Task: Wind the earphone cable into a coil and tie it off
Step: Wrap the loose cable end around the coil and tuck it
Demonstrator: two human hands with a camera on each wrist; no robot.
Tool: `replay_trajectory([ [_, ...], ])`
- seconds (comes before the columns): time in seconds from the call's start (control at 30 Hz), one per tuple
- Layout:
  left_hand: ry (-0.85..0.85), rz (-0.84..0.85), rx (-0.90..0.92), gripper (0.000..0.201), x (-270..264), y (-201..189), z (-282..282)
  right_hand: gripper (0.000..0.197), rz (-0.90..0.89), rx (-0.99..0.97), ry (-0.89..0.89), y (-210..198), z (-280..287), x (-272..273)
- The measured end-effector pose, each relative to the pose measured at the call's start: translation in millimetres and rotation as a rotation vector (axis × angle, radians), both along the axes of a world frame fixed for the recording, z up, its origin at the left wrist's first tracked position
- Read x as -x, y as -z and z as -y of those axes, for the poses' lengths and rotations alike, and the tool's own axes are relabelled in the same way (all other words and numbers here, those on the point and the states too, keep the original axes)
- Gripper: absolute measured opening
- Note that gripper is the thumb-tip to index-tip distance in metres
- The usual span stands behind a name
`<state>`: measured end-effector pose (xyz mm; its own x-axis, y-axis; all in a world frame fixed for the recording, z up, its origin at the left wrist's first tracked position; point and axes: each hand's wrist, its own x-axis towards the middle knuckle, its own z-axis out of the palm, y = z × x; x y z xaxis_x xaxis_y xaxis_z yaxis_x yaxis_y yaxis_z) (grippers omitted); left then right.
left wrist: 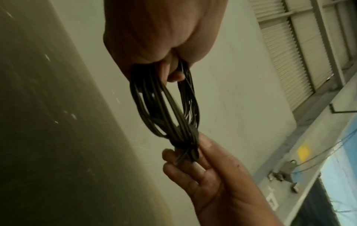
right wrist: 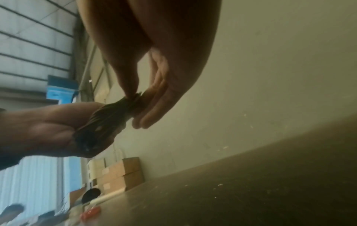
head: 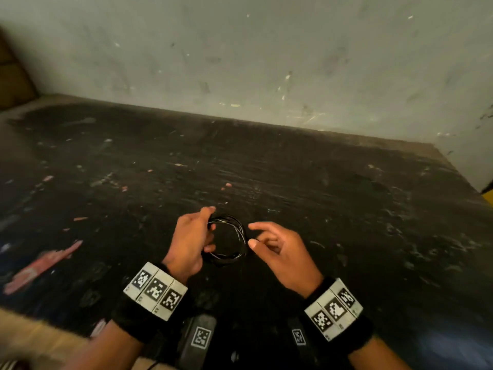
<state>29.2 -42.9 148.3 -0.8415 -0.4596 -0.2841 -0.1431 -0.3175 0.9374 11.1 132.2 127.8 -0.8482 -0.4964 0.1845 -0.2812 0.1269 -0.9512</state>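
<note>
A pale, scuffed wall (head: 266,54) stands behind a wide dark table (head: 320,188), its black top scratched and flecked with bits of debris and a reddish smear near the left edge. Stacked cardboard boxes (right wrist: 121,174) sit at the far end of the table in the right wrist view.

Above the table's near middle, two bare hands hold a black earphone cable (head: 228,240) wound into a round coil of many loops, lifted off the surface. Each wrist wears a dark band with square black-and-white markers.

The left hand (head: 190,241) grips the coil's left side, fingers and thumb curled around the bundled loops. The right hand (head: 282,249) meets the coil's right side: thumb and forefinger pinch the gathered strands there, while the other fingers stay loosely extended. In the left wrist view, the strands bunch tightly together at that pinch (left wrist: 185,146).
</note>
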Motion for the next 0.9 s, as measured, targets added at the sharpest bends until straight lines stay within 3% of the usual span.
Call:
replay_trajectory([
  [0.2, 0.038, 0.079, 0.193, 0.044, -46.4, 21.7, 34.3, 0.024, -0.027, -0.078, -0.254, 15.6, 55.7, -4.3],
  [0.3, -0.042, 0.093, 0.23, 0.047, -72.1, 36.4, 56.6, 0.015, -0.033, -0.076, -0.212, 31.6, 82.4, -9.7],
  [0.47, -0.222, 0.125, 0.027, 0.029, -94.4, 59.2, 82.6, 0.006, 0.072, -0.112, -0.258, 56.4, 118.5, -28.0],
  [0.53, -0.298, 0.155, 0.045, 0.025, -99.1, 66.4, 101.8, 0.007, 0.123, -0.134, -0.224, 64.1, 126.7, -22.9],
  [0.7, -0.285, 0.219, 0.154, 0.023, -108.2, 84.8, 163.3, 0.01, 0.023, -0.375, -0.095, 86.7, 133.5, 10.2],
  [0.9, -0.105, 0.244, 0.342, 0.023, -97.2, 108.5, 215.3, 0.021, -0.174, -0.791, -0.281, 114.0, 190.6, -5.9],
])
